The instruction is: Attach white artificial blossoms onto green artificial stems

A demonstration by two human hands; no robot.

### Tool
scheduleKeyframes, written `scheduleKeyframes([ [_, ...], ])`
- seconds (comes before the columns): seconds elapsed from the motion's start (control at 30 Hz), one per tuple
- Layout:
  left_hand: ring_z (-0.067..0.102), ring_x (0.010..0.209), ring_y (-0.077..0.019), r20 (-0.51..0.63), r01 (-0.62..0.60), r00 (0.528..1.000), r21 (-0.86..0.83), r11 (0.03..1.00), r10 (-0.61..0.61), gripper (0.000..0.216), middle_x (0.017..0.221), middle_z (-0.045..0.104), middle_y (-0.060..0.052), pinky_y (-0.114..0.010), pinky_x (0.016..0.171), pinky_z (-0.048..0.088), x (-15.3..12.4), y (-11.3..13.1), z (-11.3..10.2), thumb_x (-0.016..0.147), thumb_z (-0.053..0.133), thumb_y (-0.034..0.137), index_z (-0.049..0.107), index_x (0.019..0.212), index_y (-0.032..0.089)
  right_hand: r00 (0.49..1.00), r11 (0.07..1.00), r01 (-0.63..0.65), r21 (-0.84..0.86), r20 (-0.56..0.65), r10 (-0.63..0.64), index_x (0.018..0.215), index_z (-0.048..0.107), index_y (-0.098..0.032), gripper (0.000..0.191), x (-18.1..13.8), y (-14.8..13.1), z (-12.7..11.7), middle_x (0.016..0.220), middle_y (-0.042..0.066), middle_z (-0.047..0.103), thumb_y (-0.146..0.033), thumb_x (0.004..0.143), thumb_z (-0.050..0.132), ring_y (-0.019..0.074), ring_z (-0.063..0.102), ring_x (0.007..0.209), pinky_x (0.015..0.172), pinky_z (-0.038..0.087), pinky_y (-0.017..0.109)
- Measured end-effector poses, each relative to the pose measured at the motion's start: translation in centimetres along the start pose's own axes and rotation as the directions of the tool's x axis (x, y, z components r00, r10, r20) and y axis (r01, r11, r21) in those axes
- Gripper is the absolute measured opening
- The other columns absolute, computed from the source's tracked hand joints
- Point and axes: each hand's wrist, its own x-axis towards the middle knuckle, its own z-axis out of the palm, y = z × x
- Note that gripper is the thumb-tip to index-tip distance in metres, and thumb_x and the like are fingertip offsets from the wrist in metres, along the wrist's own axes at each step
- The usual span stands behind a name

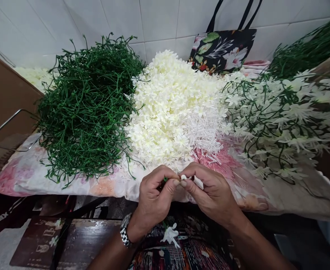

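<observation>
Thumb and fingers of my left hand point(156, 193) pinch a green plastic stem, of which only a bit shows between the fingers. Below that hand hangs a white artificial flower point(170, 235) on a short green length, over the patterned clothing. My right hand point(211, 191) is closed on a small white flower piece point(183, 177), its fingertips meeting those of my left hand. Most of both held parts is hidden by the fingers. Just beyond the hands lie a heap of cream-white petals point(165, 108) and a pile of thin white stamens point(205, 131).
A large tangle of green plastic stems point(88, 108) covers the table's left side. Assembled white flowers point(288, 120) are heaped at the right. A black floral bag point(223, 50) leans on the tiled wall. A cardboard box point(7, 105) stands at far left. Floral cloth point(77, 187) covers the table.
</observation>
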Motion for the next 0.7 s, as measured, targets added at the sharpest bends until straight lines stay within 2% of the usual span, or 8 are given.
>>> scheduleKeyframes([
  [0.13, 0.057, 0.066, -0.0126, -0.027, 0.056, 0.998, -0.038, 0.998, -0.057, 0.013, 0.072, 0.063, -0.002, -0.022, 0.06, 0.044, -0.3, -0.3, -0.3, 0.085, 0.052, 0.024, 0.064, 0.083, 0.017, 0.998, 0.999, -0.047, 0.017, -0.035, 0.047, 0.071, 0.052, -0.018, 0.014, -0.6, 0.6, -0.2, 0.061, -0.002, 0.051, -0.02, 0.085, 0.051, 0.0095, 0.046, 0.054, 0.05, 0.037, 0.022],
  [0.27, 0.051, 0.056, -0.0104, -0.054, 0.132, 0.99, -0.033, 0.991, -0.134, 0.016, 0.064, 0.059, 0.0, -0.02, 0.053, 0.04, -0.4, -0.5, -0.4, 0.084, 0.053, 0.027, 0.064, 0.079, 0.016, 0.995, 0.991, -0.102, 0.088, -0.01, 0.103, 0.071, 0.05, -0.018, 0.017, -1.1, 0.9, -0.2, 0.061, -0.002, 0.048, -0.025, 0.087, 0.049, 0.01, 0.044, 0.054, 0.05, 0.035, 0.023],
  [0.5, 0.051, 0.056, -0.01, -0.019, 0.144, 0.989, -0.052, 0.988, -0.145, 0.015, 0.061, 0.058, 0.001, -0.02, 0.053, 0.039, -0.5, -0.6, -0.4, 0.083, 0.054, 0.025, 0.064, 0.076, 0.017, 0.973, 0.94, -0.23, 0.252, 0.041, 0.227, 0.069, 0.048, -0.019, 0.025, -1.5, 0.9, 0.3, 0.058, -0.003, 0.043, -0.035, 0.089, 0.046, 0.0097, 0.039, 0.051, 0.047, 0.032, 0.022],
  [0.7, 0.052, 0.059, -0.0099, 0.022, 0.17, 0.985, -0.114, 0.979, -0.169, 0.015, 0.063, 0.057, 0.001, -0.02, 0.056, 0.04, -0.7, -0.7, -0.6, 0.084, 0.052, 0.024, 0.063, 0.075, 0.017, 0.951, 0.917, -0.302, 0.262, 0.016, 0.309, 0.06, 0.04, -0.019, 0.039, -1.4, 0.7, 0.6, 0.054, -0.005, 0.034, -0.045, 0.088, 0.043, 0.0077, 0.031, 0.047, 0.043, 0.027, 0.021],
])
